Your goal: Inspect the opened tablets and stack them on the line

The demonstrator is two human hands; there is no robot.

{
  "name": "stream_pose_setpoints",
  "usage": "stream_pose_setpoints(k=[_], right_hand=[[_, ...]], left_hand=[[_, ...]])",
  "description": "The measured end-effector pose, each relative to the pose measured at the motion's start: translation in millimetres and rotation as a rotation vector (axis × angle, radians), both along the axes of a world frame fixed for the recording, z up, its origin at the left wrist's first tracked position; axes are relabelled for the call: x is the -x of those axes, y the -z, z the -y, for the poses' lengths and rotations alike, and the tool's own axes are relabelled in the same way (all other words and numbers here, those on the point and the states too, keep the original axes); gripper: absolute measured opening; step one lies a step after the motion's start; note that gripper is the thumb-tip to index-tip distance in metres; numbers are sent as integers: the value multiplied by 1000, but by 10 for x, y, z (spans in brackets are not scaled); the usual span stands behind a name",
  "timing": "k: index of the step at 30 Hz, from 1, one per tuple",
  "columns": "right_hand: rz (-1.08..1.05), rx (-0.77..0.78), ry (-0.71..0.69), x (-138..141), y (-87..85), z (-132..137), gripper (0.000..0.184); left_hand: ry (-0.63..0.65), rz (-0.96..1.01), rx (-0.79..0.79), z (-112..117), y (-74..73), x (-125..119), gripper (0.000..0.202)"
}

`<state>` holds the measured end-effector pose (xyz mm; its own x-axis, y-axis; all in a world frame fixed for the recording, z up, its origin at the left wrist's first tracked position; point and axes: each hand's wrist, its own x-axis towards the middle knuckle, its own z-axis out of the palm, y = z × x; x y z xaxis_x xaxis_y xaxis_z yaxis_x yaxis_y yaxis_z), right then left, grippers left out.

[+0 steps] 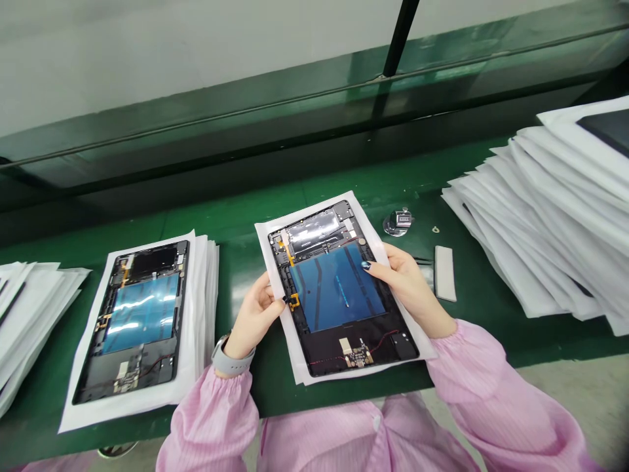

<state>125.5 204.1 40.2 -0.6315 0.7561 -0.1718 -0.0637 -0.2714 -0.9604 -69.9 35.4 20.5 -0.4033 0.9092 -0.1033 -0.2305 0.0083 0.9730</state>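
We judge the open tablet (339, 288) light, stiff, fragile inside; our left hand (253, 314) and right hand (407, 285) have fingers pinching its nine and three o'clock edges.

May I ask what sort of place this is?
Likely an electronics assembly line: the left hand and right hand hold an opened tablet at a green bench, a second tablet lies beside it, and sheets are stacked at right.
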Motion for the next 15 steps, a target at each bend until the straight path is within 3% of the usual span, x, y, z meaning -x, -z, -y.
stream_pose_setpoints(k=[15], right_hand=[[-27, 26, 8, 13, -3, -3, 25]], left_hand=[[6, -6, -5, 19, 67, 35, 40]])
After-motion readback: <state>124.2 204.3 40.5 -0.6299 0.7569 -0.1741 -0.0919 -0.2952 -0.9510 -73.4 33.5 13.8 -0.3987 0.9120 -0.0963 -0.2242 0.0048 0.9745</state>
